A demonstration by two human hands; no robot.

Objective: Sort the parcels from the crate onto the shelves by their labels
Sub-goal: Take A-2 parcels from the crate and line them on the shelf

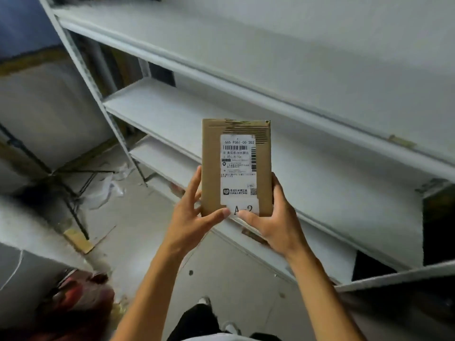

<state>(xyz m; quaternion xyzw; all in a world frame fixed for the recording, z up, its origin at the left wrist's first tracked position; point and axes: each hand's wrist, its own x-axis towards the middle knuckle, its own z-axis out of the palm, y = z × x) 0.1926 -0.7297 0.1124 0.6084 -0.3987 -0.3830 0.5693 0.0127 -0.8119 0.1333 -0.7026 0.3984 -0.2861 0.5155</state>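
Both hands held a flat cardboard parcel (236, 168) upright in front of the white shelves (320, 99): the left hand (194, 217) gripped its lower left edge, the right hand (275, 217) its lower right, thumbs pressed on the front. Its white shipping label (238, 168) faced the camera, marked "A-2" near the bottom.

A person's left hand (194, 217) and right hand (273, 220) hold a flat cardboard parcel (211, 166) upright before white metal shelves (320, 114); its shipping label (237, 168) reads "A-2".
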